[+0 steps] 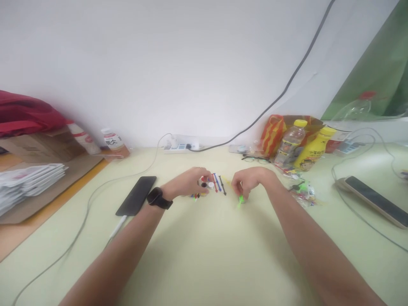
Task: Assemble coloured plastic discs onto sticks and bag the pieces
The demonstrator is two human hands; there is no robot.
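Note:
My left hand, with a black watch on the wrist, curls its fingers around small round pieces, among them a black disc and a white disc. Whether it grips them or rests over them is hard to make out. Just right of its fingertips lie slim red, blue and black sticks side by side. Small coloured bits show under the left hand. My right hand points down with closed fingertips on a bright green plastic piece at the table surface. Blur hides the piece's exact shape.
At the right lie a pile of small coloured parts in clear plastic and a phone. Glasses, a clear bottle and a yellow bottle stand behind. A black phone on a cable lies left.

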